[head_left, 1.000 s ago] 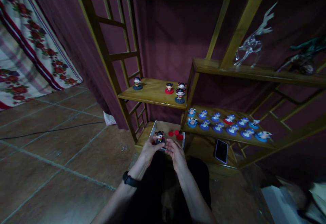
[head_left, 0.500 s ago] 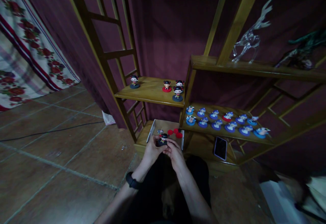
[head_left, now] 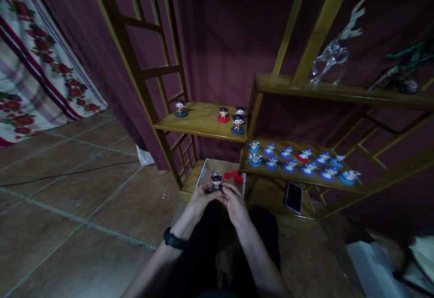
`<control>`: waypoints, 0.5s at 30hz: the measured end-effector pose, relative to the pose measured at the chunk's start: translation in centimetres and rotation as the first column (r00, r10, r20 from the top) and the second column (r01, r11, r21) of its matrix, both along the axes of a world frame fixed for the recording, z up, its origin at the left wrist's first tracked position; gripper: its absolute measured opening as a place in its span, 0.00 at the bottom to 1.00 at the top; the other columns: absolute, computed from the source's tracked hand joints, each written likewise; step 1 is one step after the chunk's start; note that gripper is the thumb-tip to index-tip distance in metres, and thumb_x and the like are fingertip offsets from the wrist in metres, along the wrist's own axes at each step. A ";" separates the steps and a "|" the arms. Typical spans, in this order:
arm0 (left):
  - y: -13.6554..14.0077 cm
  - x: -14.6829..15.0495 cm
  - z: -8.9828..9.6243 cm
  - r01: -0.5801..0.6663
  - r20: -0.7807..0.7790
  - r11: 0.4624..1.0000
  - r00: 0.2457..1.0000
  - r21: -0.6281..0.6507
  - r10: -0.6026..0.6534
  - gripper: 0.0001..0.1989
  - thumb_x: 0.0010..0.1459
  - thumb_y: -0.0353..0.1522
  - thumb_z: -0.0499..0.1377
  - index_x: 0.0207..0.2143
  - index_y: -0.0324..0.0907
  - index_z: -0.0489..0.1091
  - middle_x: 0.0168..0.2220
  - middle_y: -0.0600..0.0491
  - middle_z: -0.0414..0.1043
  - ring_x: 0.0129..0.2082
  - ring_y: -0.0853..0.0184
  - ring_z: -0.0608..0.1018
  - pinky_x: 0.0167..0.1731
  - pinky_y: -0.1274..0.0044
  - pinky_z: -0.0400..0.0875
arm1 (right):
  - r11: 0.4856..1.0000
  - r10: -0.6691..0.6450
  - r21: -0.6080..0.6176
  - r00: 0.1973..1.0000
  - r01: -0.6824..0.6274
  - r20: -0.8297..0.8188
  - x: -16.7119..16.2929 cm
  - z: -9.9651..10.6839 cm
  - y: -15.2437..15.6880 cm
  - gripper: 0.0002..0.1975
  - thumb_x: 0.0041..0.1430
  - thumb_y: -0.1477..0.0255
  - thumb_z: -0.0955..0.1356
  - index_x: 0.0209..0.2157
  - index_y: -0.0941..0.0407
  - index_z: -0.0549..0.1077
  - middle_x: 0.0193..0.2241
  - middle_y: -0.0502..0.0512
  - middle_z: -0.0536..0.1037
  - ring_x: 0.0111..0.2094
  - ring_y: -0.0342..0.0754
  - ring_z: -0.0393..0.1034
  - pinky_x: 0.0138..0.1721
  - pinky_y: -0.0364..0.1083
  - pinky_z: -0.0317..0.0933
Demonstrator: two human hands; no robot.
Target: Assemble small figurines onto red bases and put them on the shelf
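A small figurine (head_left: 216, 182) with black hair, red hair ties and a dark round base is held upright between both hands, over the front of a shallow box. My left hand (head_left: 200, 198) pinches the base from the left. From the right, my right hand (head_left: 233, 199) grips the same base with its fingertips. Inside the white-edged box (head_left: 203, 171) lie several red round bases (head_left: 235, 174) and another small figurine (head_left: 213, 174), partly hidden behind the held one. On the wooden shelf (head_left: 200, 119) above stand a figurine (head_left: 180, 108) at the left and three more (head_left: 238, 125) at the right.
Two rows of bluish figurines (head_left: 290, 166) fill the right-hand shelf. Below it lies a phone (head_left: 294, 197). A clear glass deer (head_left: 334, 54) and a dark ornament (head_left: 403, 74) stand on the upper shelf. A black cable (head_left: 84, 172) crosses the tiled floor.
The held figurine has turned more upright, facing me, and shifted slightly left. Both hands still hold it by the base. The view has shifted slightly.
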State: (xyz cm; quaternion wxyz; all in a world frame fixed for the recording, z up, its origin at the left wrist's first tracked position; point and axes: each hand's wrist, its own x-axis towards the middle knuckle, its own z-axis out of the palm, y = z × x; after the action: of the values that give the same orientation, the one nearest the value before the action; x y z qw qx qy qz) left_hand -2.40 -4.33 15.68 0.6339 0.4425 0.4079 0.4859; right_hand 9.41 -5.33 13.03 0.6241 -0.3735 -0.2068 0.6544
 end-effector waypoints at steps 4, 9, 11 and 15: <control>-0.2 -0.4 0.9 0.012 0.050 0.999 0.999 -0.052 -0.009 0.18 0.39 0.30 0.68 0.36 0.36 0.73 0.34 0.48 0.74 0.35 0.67 0.74 0.42 0.75 0.64 | 1.000 -0.001 0.009 1.000 0.001 -0.001 -0.3 0.3 0.0 0.14 0.40 0.67 0.73 0.32 0.56 0.72 0.32 0.52 0.78 0.29 0.44 0.72 0.32 0.45 0.67; -0.3 -0.6 1.5 0.021 0.050 0.998 0.999 -0.054 -0.018 0.20 0.38 0.30 0.68 0.38 0.36 0.73 0.34 0.48 0.75 0.34 0.68 0.75 0.40 0.75 0.65 | 1.000 -0.007 0.014 1.000 0.007 -0.010 -0.5 1.1 -0.2 0.13 0.40 0.67 0.73 0.31 0.55 0.73 0.33 0.52 0.78 0.29 0.43 0.71 0.33 0.45 0.67; -0.2 -0.7 1.6 0.020 0.050 0.998 0.999 -0.056 -0.018 0.21 0.39 0.30 0.68 0.39 0.36 0.73 0.34 0.48 0.75 0.33 0.67 0.75 0.40 0.75 0.65 | 1.000 0.002 0.019 1.000 -0.001 -0.027 -0.5 1.4 -0.4 0.13 0.41 0.68 0.73 0.32 0.55 0.73 0.33 0.52 0.77 0.29 0.43 0.71 0.34 0.45 0.67; 0.0 -1.0 1.7 0.039 0.099 0.994 0.995 -0.103 -0.029 0.21 0.38 0.30 0.68 0.39 0.36 0.73 0.37 0.45 0.75 0.35 0.65 0.75 0.40 0.73 0.66 | 0.999 0.033 0.040 0.998 -0.031 -0.048 -0.3 1.7 -0.6 0.16 0.41 0.68 0.73 0.35 0.56 0.74 0.33 0.53 0.77 0.30 0.43 0.71 0.36 0.45 0.67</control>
State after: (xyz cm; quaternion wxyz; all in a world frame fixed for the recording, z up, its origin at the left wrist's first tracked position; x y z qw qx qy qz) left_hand -3.42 -4.31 17.36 0.6834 0.3914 0.3938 0.4740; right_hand 9.07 -5.91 14.77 0.6257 -0.3420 -0.2101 0.6689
